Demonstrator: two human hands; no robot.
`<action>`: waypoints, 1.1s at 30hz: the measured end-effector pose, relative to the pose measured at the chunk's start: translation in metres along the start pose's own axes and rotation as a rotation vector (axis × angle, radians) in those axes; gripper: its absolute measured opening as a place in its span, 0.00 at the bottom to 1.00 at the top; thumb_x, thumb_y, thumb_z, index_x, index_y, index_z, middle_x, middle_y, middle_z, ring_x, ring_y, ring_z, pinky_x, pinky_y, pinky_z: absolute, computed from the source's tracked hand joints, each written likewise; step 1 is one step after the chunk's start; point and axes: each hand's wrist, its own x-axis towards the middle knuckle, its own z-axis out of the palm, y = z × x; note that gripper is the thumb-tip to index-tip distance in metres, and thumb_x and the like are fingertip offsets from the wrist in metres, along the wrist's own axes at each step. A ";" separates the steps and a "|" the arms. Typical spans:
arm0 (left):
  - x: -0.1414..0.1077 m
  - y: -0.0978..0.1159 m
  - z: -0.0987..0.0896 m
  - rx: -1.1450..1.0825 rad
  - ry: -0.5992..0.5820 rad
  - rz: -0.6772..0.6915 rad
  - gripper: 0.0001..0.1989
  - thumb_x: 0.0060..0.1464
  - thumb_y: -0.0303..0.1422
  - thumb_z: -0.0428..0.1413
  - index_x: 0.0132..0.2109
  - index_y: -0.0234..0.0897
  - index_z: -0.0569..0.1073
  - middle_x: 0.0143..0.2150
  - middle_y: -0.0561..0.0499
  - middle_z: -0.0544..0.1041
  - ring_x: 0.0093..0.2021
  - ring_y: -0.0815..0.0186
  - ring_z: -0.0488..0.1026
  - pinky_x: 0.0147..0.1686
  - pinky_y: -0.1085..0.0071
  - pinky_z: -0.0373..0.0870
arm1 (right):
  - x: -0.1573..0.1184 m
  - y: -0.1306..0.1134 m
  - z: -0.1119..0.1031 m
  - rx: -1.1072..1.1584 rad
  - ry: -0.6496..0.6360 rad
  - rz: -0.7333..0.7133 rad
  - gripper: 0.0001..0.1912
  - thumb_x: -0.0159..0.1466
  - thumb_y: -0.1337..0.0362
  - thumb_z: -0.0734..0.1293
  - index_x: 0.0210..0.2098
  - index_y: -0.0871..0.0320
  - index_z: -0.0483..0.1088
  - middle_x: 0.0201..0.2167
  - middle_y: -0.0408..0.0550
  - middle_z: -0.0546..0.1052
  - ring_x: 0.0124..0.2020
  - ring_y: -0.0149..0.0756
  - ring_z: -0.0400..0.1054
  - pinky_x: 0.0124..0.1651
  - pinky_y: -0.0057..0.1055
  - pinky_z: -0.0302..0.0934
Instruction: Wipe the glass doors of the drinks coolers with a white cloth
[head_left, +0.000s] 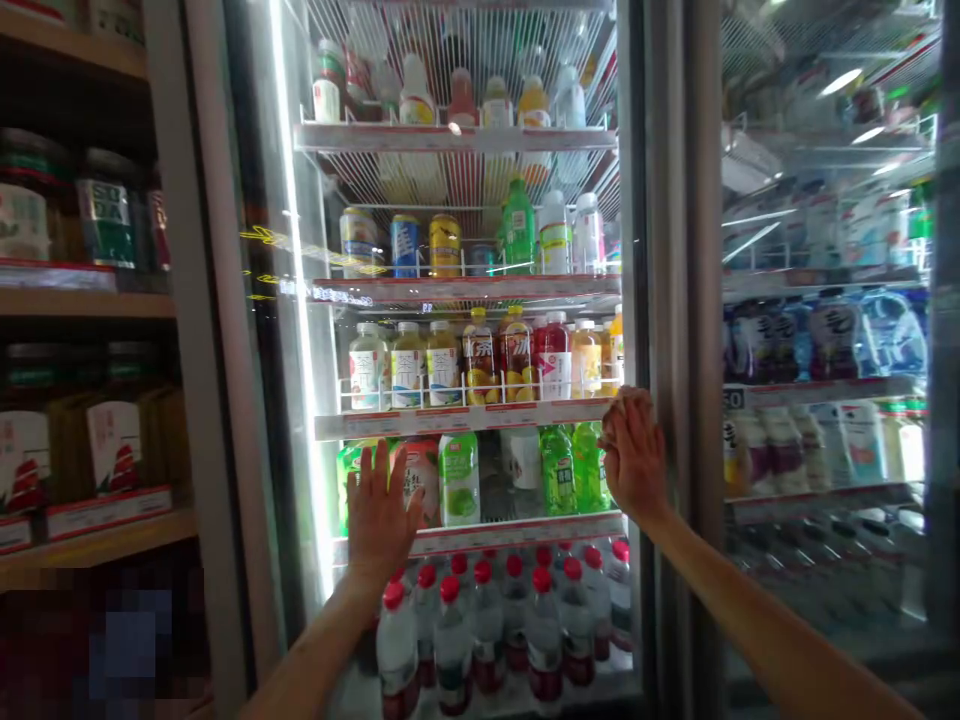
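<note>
My left hand (379, 510) is raised with its fingers spread, palm toward the glass door (495, 475) of a lit drinks fridge. It looks laid against the pane, in front of the lower bottle shelf. Near the door's right-hand frame, my right hand (637, 460) presses a crumpled, brownish cloth (616, 408) to the glass. Its fingers bend over the cloth and partly hide it. Behind the pane, green drink bottles (557, 470) and a bottle with a white and green label (459, 480) stand between the two hands.
Red-capped water bottles (544, 630) fill the fridge bottom, with more drinks on the shelves (465, 290) above. A metal door frame (667, 250) separates a second glass-fronted fridge (825, 400) on the right. Wooden shelves (97, 305) with jars stand at left.
</note>
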 end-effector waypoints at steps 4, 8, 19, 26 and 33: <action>0.000 0.000 0.000 0.003 -0.001 -0.002 0.29 0.57 0.35 0.45 0.64 0.35 0.49 0.66 0.38 0.48 0.67 0.51 0.40 0.60 0.47 0.47 | -0.077 -0.003 -0.011 -0.019 -0.087 -0.053 0.33 0.63 0.68 0.56 0.65 0.57 0.40 0.65 0.53 0.48 0.65 0.48 0.41 0.59 0.52 0.50; -0.001 -0.001 0.002 0.002 0.004 -0.002 0.30 0.57 0.35 0.45 0.65 0.36 0.47 0.67 0.38 0.47 0.67 0.51 0.39 0.60 0.47 0.46 | -0.055 0.004 -0.005 -0.019 -0.025 -0.032 0.33 0.63 0.67 0.56 0.65 0.56 0.39 0.65 0.54 0.49 0.65 0.48 0.43 0.58 0.53 0.51; -0.002 0.000 0.002 0.001 0.003 -0.007 0.29 0.57 0.35 0.46 0.64 0.33 0.51 0.66 0.36 0.50 0.67 0.52 0.39 0.60 0.48 0.46 | -0.029 -0.010 0.000 0.058 -0.046 -0.046 0.34 0.63 0.68 0.56 0.65 0.51 0.38 0.65 0.52 0.49 0.65 0.48 0.42 0.59 0.53 0.48; -0.003 -0.002 0.000 0.001 -0.026 -0.016 0.27 0.57 0.35 0.45 0.62 0.33 0.54 0.65 0.37 0.51 0.67 0.52 0.40 0.60 0.49 0.47 | 0.040 -0.054 0.022 0.088 0.104 0.079 0.33 0.62 0.67 0.56 0.65 0.58 0.42 0.64 0.57 0.50 0.66 0.50 0.38 0.60 0.55 0.43; -0.003 -0.005 -0.001 0.007 0.006 0.024 0.28 0.57 0.34 0.46 0.63 0.35 0.51 0.66 0.39 0.51 0.67 0.54 0.40 0.60 0.51 0.48 | 0.017 -0.105 0.019 0.253 -0.165 -0.440 0.31 0.59 0.70 0.57 0.62 0.58 0.52 0.60 0.51 0.61 0.65 0.40 0.44 0.64 0.46 0.37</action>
